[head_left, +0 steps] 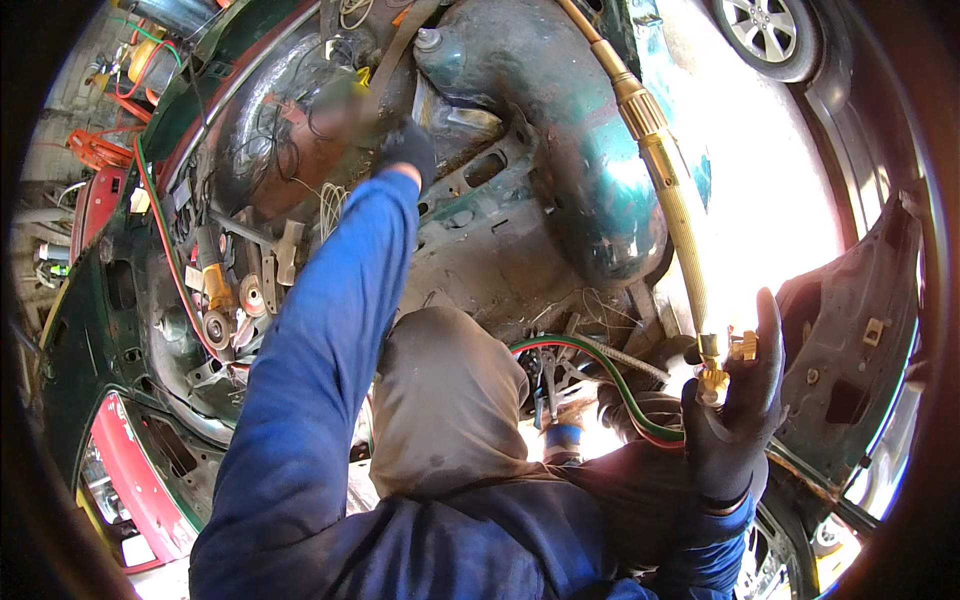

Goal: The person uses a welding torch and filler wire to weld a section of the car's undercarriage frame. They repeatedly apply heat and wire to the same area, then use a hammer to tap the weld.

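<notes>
In my gloved right hand (738,412) is a long brass gas torch (672,180), held at its valve end. The thumb and fingers stand around the brass valve knobs (713,384), and the torch points up and away. My left arm reaches forward, with the black-gloved left hand (408,152) low over the car body's floor. Beside that hand a patch is smeared, with a bit of yellow (362,76) above it; the fingers are hidden. A brown metal strip (395,62) runs close by. Red and green twin hoses (625,392) lead to my right hand.
A rounded dark green body panel (590,170) bulges ahead. On the left lie a yellow angle grinder (214,284), discs and loose metal pieces. A red hose (160,225) crosses the left edge. My bent knee (440,390) is in the middle. Another car's wheel (768,32) stands far right.
</notes>
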{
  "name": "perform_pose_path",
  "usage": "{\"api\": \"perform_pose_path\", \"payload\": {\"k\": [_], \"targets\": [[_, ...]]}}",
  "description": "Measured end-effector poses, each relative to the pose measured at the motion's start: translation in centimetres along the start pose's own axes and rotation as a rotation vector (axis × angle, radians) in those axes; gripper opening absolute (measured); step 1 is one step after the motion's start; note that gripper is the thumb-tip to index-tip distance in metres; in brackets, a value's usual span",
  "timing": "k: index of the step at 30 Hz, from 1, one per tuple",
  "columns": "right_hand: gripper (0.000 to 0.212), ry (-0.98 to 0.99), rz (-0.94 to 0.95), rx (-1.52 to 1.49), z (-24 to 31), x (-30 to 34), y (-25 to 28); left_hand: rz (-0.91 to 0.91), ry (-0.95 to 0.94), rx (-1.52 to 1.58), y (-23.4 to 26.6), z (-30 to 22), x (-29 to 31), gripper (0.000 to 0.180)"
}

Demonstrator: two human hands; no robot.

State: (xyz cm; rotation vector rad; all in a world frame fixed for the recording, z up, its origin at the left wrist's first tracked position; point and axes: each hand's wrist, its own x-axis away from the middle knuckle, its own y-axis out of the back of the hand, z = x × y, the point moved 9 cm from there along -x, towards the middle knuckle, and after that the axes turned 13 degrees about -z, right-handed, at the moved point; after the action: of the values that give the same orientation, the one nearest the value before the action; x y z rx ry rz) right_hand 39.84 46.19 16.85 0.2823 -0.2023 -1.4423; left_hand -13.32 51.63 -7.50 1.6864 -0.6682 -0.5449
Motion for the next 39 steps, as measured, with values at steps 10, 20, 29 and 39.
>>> {"api": "perform_pose_path", "payload": {"k": [10,20,29,39], "targets": [[0.085,0.033,0.015,-0.007,0.1,-0.4,0.3,0.393,-0.642,-0.349,8.3,-3.9,5.7,0.039],[0.089,0.084,-0.001,0.127,-0.1,-0.3,-0.4,0.472,-0.745,-0.571,12.5,-3.4,7.7,0.031],[0.087,0.147,0.041,-0.009,2.1,-0.5,-2.2,0.183,-0.808,-0.142,8.8,-0.7,8.4,0.045],[0.090,0.090,0.043,-0.006,1.8,0.0,-2.1,0.221,-0.761,-0.198,8.4,0.7,7.5,0.048]]}}
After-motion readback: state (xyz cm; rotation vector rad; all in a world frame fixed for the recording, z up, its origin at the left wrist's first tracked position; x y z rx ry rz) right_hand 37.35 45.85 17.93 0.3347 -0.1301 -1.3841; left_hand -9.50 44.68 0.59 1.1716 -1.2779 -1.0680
